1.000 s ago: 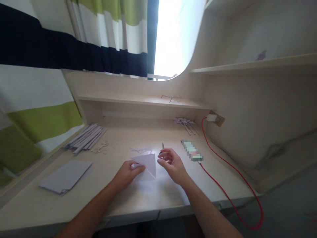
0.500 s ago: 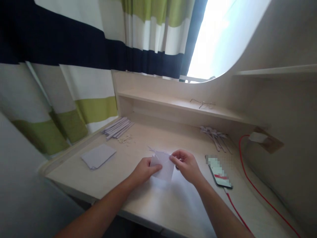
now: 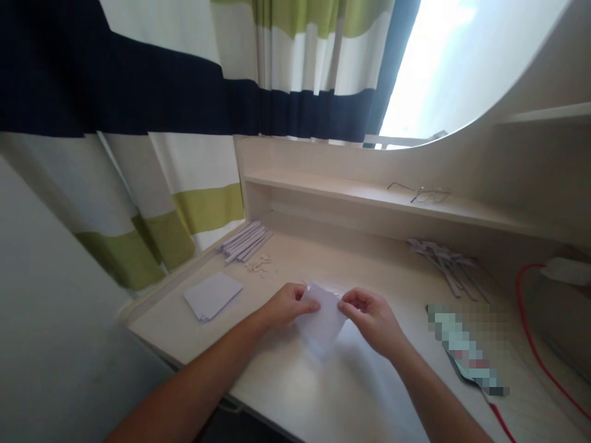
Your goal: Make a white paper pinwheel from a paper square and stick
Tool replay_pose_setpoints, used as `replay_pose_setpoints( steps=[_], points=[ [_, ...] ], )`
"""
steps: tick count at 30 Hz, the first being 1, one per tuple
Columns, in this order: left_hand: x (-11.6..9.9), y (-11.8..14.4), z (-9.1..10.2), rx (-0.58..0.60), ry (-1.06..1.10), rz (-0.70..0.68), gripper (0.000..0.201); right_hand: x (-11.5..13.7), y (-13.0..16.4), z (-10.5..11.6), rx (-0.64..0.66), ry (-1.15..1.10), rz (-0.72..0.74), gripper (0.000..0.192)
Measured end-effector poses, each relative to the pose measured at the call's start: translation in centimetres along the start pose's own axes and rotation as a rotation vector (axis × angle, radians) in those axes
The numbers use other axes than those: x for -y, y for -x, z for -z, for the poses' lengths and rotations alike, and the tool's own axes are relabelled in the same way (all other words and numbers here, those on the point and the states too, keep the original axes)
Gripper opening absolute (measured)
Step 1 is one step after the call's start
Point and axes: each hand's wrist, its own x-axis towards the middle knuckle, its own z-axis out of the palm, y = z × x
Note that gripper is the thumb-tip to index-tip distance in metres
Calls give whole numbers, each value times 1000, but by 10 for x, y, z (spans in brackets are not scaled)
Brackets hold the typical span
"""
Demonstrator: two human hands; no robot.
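Between my two hands is a white sheet of paper (image 3: 323,317), held tilted just above the desk top. My left hand (image 3: 295,304) pinches its left edge, thumb on the near face. On the other side, my right hand (image 3: 367,314) grips the upper right edge between thumb and fingers. The fingertips behind the paper are hidden. A stack of white paper sheets (image 3: 213,296) lies to the left of my left hand. Past it are several rolled paper sticks (image 3: 245,240) and a scatter of small pale bits (image 3: 259,264).
At the back right lie several paper pinwheel-like pieces on sticks (image 3: 447,264). A phone (image 3: 466,351), partly blurred out, rests right of my right hand with a red cable (image 3: 501,421). Glasses (image 3: 429,194) sit on the low shelf (image 3: 323,189). A striped curtain (image 3: 207,209) hangs behind.
The view has swung left, so everything sits further right. The paper has turned in my hands, a lower corner now pointing down toward the desk. Both hands keep hold of it.
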Motion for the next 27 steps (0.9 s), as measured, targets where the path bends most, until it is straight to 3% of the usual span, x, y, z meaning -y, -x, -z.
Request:
replay_pose_setpoints(
  steps=[5, 11, 14, 18, 20, 23, 27],
  points=[
    [3, -4, 5, 37, 29, 13, 40, 2, 3, -10, 42, -82, -87, 23],
    [1, 35, 34, 7, 58, 26, 33, 33, -4, -22, 175, -158, -47, 28],
    [4, 54, 57, -60, 48, 106, 30, 34, -34, -36, 175, -30, -8, 28],
    [11, 70, 78, -183, 38, 147, 29, 21, -93, -77, 166, 262, -9, 13],
    [14, 74, 84, -200, 52, 147, 29, 15, -123, -102, 233, 357, -18, 11],
    [18, 78, 88, -205, 77, 143, 29, 13, -162, -133, 328, 487, -47, 23],
    [23, 80, 89, -211, 107, 146, 29, 17, -195, -155, 413, 578, -52, 34]
  ],
)
